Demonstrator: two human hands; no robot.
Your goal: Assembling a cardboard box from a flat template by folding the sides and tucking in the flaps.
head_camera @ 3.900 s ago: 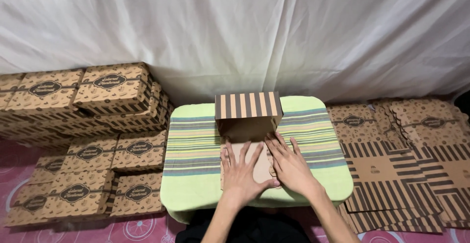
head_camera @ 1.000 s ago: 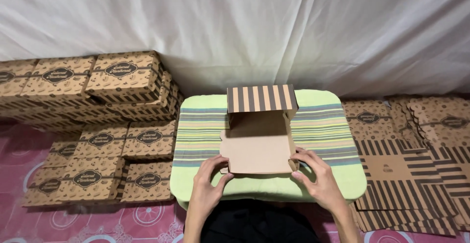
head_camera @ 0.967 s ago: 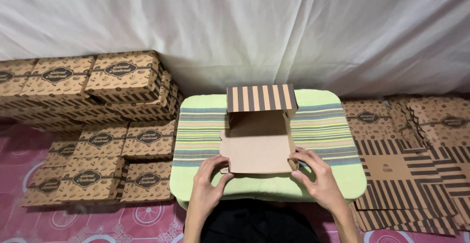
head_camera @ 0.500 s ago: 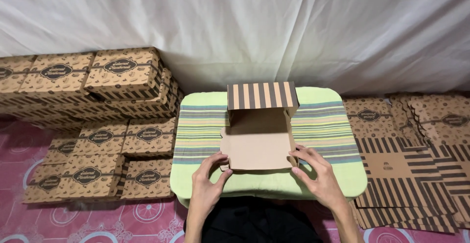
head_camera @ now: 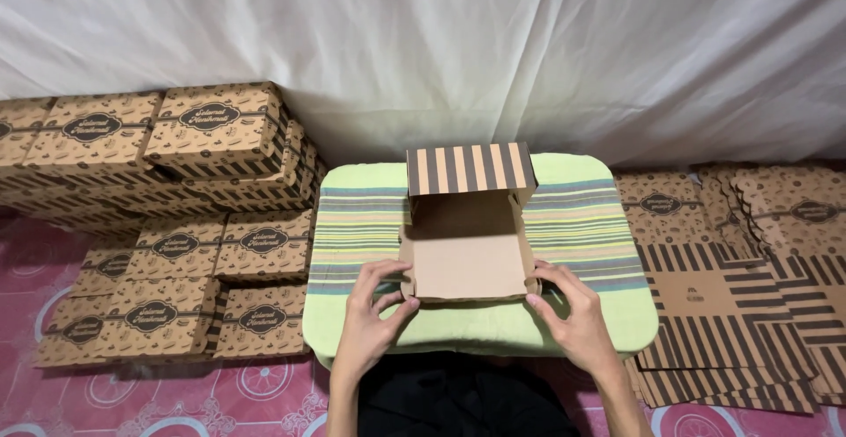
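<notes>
A brown cardboard box [head_camera: 467,261], partly folded, lies on a small table with a green striped cloth [head_camera: 361,225]. Its far flap with brown and tan stripes [head_camera: 470,168] stands upright. My left hand [head_camera: 372,312] grips the box's near left corner, thumb on top. At the near right corner my right hand [head_camera: 568,314] holds the side wall with its fingertips. Both side walls are raised a little.
Stacks of folded brown printed boxes [head_camera: 176,225] fill the floor at the left, piled against a white sheet [head_camera: 423,49]. Flat unfolded box blanks [head_camera: 749,278] lie in a heap at the right. A pink patterned mat [head_camera: 132,397] covers the floor.
Earlier both palms pressed flat on the box's floor. Since then the hands have pulled back to the near corners, and the side walls have come up slightly.
</notes>
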